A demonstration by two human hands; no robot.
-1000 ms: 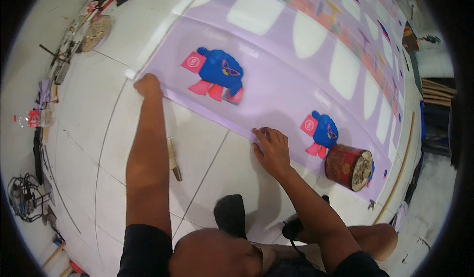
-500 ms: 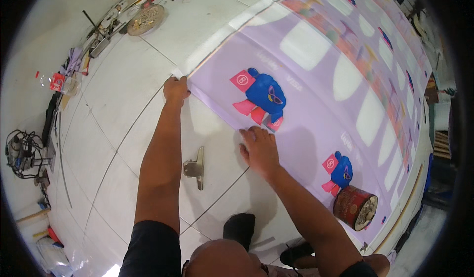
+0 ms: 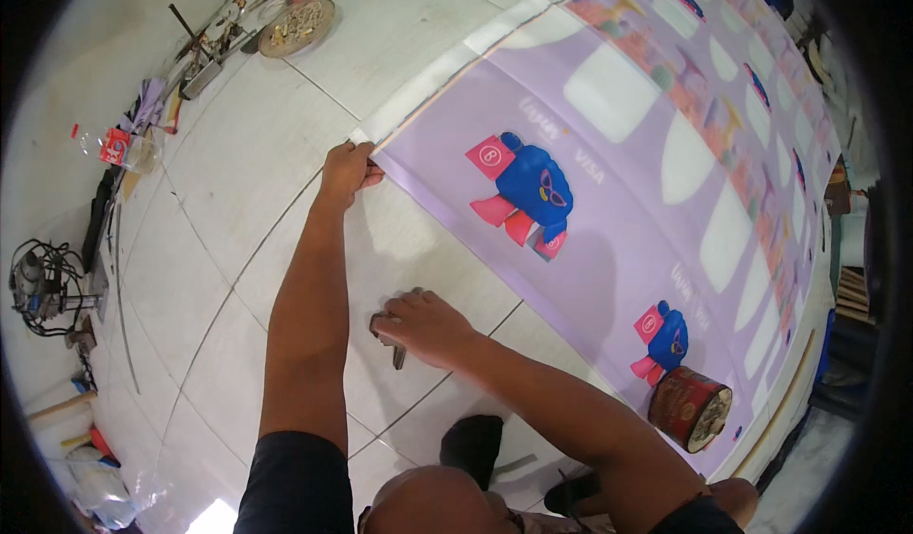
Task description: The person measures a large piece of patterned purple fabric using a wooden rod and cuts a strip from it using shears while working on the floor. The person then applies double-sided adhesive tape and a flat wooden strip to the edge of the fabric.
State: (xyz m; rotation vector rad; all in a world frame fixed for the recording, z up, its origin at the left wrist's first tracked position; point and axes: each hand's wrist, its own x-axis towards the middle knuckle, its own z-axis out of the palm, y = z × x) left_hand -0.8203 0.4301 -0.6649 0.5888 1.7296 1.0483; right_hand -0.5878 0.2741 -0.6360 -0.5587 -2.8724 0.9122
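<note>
Most of the metal bulldog clip [image 3: 398, 356] is hidden beneath the right hand [image 3: 430, 330], which is closed over it (whether it is off the tiled floor [image 3: 257, 173], I cannot tell). The lilac banner [image 3: 604, 272] runs out of view at the top; pale lettering sits beside its printed blue figures. The left hand [image 3: 344, 174] grasps the banner's left corner; a red tin [image 3: 683, 406] sits towards the right end of its near edge.
</note>
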